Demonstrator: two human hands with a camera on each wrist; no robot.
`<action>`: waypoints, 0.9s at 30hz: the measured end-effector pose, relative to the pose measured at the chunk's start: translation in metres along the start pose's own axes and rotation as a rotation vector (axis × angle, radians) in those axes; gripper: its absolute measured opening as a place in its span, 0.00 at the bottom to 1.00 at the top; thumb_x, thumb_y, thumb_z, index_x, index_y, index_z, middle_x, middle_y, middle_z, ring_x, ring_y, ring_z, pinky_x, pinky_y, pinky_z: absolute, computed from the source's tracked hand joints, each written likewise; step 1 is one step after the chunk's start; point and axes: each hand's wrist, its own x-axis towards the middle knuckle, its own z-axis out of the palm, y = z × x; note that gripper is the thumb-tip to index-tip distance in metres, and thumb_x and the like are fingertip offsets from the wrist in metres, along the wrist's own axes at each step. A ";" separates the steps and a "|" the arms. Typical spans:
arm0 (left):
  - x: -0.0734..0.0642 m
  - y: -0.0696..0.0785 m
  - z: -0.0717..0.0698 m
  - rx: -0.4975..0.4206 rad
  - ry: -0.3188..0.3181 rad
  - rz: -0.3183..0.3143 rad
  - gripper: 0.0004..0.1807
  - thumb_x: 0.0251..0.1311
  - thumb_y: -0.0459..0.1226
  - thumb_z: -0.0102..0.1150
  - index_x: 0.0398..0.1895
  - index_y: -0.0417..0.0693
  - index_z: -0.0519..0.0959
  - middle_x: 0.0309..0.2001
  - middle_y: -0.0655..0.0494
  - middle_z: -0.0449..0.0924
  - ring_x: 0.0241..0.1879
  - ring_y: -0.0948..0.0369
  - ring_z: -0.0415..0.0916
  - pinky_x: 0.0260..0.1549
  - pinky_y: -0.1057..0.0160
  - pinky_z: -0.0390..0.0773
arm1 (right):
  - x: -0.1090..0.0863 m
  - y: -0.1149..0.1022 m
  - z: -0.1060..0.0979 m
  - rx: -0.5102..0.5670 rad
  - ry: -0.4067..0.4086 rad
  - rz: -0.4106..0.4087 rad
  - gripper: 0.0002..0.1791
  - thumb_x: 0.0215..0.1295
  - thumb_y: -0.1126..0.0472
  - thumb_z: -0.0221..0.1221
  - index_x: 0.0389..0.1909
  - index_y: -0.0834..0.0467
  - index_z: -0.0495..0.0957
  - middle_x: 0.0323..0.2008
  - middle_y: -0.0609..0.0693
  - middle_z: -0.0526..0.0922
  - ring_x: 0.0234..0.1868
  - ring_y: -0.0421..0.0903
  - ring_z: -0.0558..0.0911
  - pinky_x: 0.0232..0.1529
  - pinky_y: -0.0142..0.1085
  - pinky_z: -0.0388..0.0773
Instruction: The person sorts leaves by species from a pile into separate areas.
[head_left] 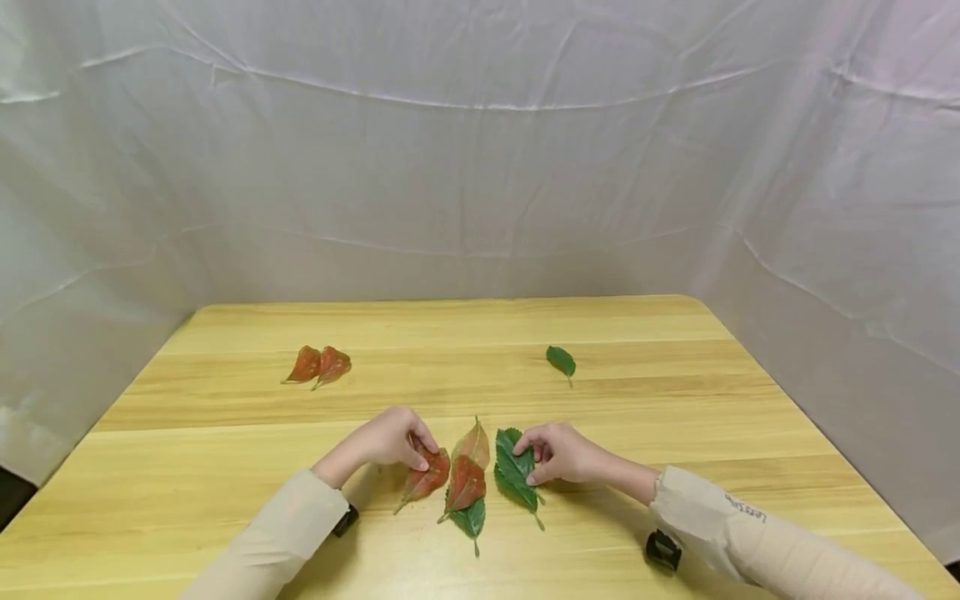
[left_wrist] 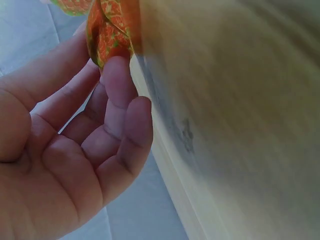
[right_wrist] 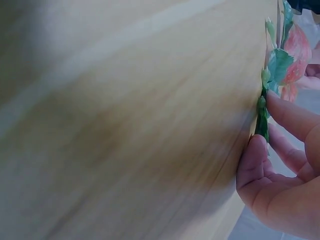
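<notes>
Near the front of the table, my left hand (head_left: 392,437) pinches a red leaf (head_left: 429,480) between thumb and fingers. The left wrist view shows that leaf, mottled orange-red (left_wrist: 111,32), at the fingertips. My right hand (head_left: 572,454) has thumb and forefinger on two overlapping dark green leaves (head_left: 514,467). In the right wrist view they appear edge-on as a thin green strip (right_wrist: 262,117) between the fingertips. Between the hands lies an overlapping column: a pale orange leaf (head_left: 476,443) on top, a red leaf (head_left: 466,483) in the middle and a green leaf (head_left: 471,518) lowest.
Farther back on the left of the wooden table (head_left: 450,333) lie two red leaves (head_left: 332,365), side by side. A single small green leaf (head_left: 560,360) lies at the back right. A pale cloth sheet (head_left: 465,183) surrounds the table's back and sides.
</notes>
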 end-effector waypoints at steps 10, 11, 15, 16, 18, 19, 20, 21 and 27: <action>0.003 0.000 -0.002 0.009 -0.011 -0.016 0.08 0.40 0.25 0.67 0.28 0.37 0.82 0.28 0.53 0.81 0.24 0.66 0.74 0.24 0.70 0.74 | 0.000 0.001 -0.002 0.030 0.010 0.009 0.13 0.50 0.73 0.61 0.39 0.67 0.76 0.19 0.45 0.71 0.18 0.36 0.67 0.21 0.28 0.67; 0.003 0.000 -0.002 0.008 -0.011 -0.020 0.08 0.40 0.25 0.67 0.28 0.37 0.82 0.28 0.53 0.81 0.24 0.65 0.74 0.24 0.70 0.74 | 0.000 0.001 -0.003 0.037 0.013 0.014 0.13 0.51 0.74 0.60 0.40 0.67 0.76 0.18 0.45 0.71 0.18 0.36 0.67 0.21 0.28 0.67; 0.003 0.000 -0.002 -0.002 -0.013 -0.032 0.08 0.40 0.24 0.67 0.28 0.37 0.82 0.28 0.53 0.80 0.25 0.65 0.74 0.24 0.70 0.75 | 0.000 0.000 -0.005 0.067 0.026 0.041 0.13 0.53 0.75 0.58 0.41 0.67 0.75 0.17 0.47 0.72 0.16 0.39 0.69 0.18 0.28 0.67; 0.003 0.000 -0.003 -0.003 -0.013 -0.033 0.08 0.40 0.24 0.67 0.28 0.37 0.82 0.28 0.53 0.80 0.25 0.65 0.74 0.24 0.70 0.75 | 0.000 0.000 -0.005 0.075 0.026 0.054 0.12 0.54 0.75 0.57 0.42 0.67 0.75 0.16 0.48 0.72 0.15 0.41 0.70 0.17 0.29 0.67; 0.003 0.000 -0.003 -0.005 -0.016 -0.031 0.08 0.40 0.24 0.66 0.28 0.37 0.82 0.28 0.53 0.80 0.25 0.65 0.75 0.24 0.70 0.75 | -0.001 0.000 -0.006 0.095 0.025 0.071 0.13 0.55 0.75 0.56 0.42 0.68 0.75 0.15 0.49 0.72 0.15 0.44 0.72 0.17 0.30 0.70; 0.003 0.000 -0.003 -0.005 -0.017 -0.030 0.08 0.40 0.24 0.66 0.28 0.37 0.82 0.28 0.53 0.80 0.25 0.65 0.75 0.24 0.70 0.75 | -0.001 0.000 -0.007 0.105 0.023 0.079 0.13 0.55 0.76 0.55 0.43 0.68 0.75 0.14 0.50 0.73 0.14 0.45 0.73 0.17 0.31 0.71; 0.003 0.000 -0.003 -0.004 -0.018 -0.030 0.08 0.40 0.24 0.66 0.28 0.37 0.82 0.28 0.53 0.80 0.25 0.65 0.75 0.24 0.70 0.75 | -0.001 0.000 -0.008 0.110 0.022 0.085 0.14 0.56 0.76 0.54 0.44 0.68 0.74 0.14 0.51 0.73 0.14 0.46 0.74 0.17 0.32 0.72; 0.003 0.000 -0.003 -0.005 -0.020 -0.029 0.08 0.39 0.24 0.67 0.28 0.36 0.82 0.28 0.52 0.80 0.25 0.65 0.75 0.24 0.70 0.75 | -0.002 -0.001 -0.008 0.112 0.020 0.088 0.14 0.56 0.76 0.54 0.45 0.68 0.74 0.14 0.50 0.73 0.14 0.47 0.75 0.17 0.33 0.73; 0.004 0.001 -0.003 -0.011 -0.025 -0.039 0.08 0.40 0.24 0.66 0.28 0.36 0.82 0.27 0.53 0.80 0.24 0.65 0.75 0.23 0.69 0.75 | -0.003 -0.005 -0.014 0.061 0.004 0.064 0.17 0.58 0.75 0.52 0.49 0.68 0.72 0.13 0.50 0.74 0.13 0.48 0.75 0.17 0.34 0.74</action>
